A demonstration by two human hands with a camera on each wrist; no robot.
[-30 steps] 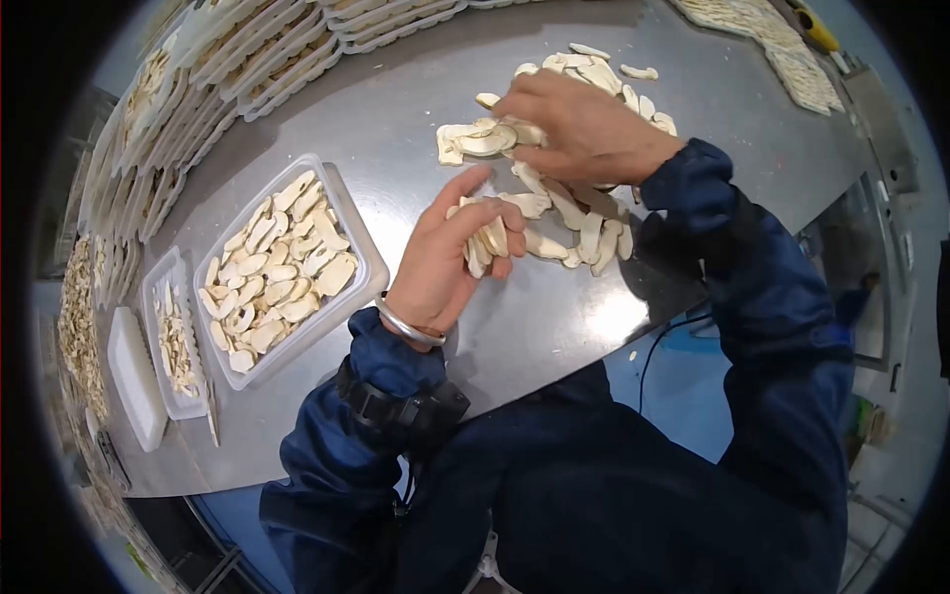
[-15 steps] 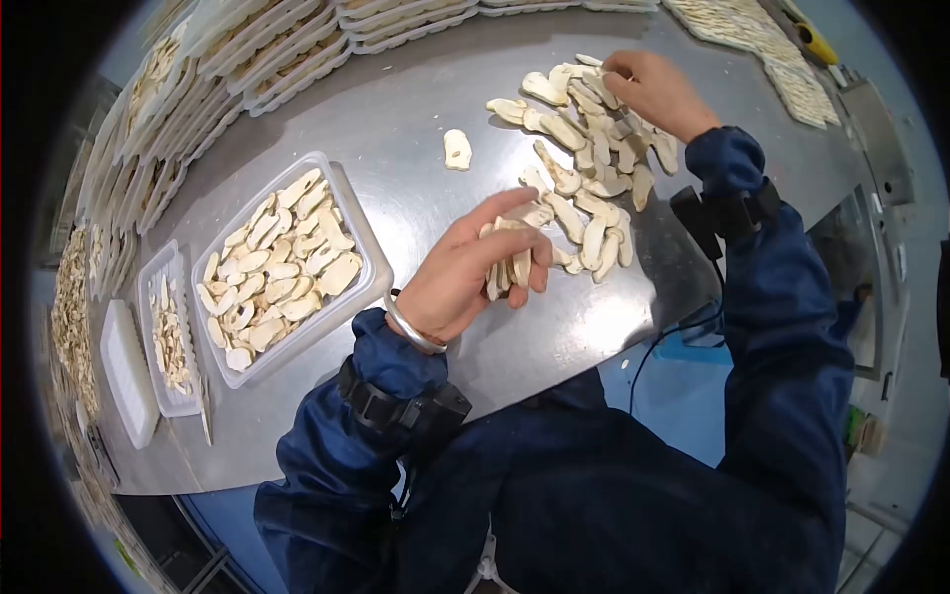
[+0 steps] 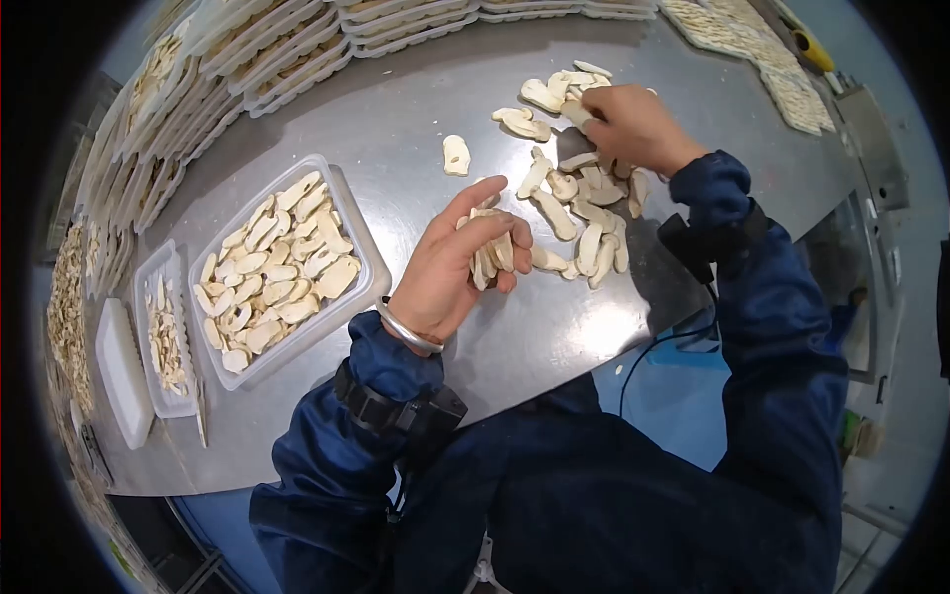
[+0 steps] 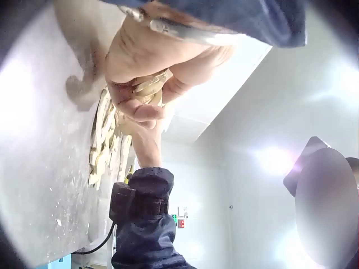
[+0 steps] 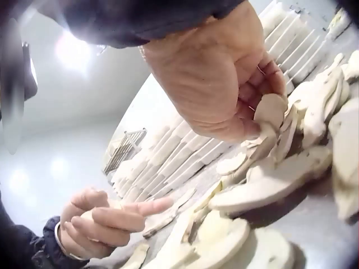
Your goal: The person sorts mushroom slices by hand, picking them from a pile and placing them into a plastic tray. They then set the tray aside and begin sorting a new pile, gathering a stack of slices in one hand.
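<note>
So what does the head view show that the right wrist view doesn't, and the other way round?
Only the head view shows the clear plastic tray filled with pale mushroom slices beside the left hand, the lone slice lying apart on the grey metal table, and the silver bangle. Only the right wrist view shows the right hand pinching one slice from underneath. Both show the loose pile of slices and the left hand's grip on a bundle of slices.

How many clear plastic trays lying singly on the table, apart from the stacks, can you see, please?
3, all left of the left hand: a large tray of slices, a smaller filled tray beside it, and an upturned tray at the edge. Others may be hidden.
</note>
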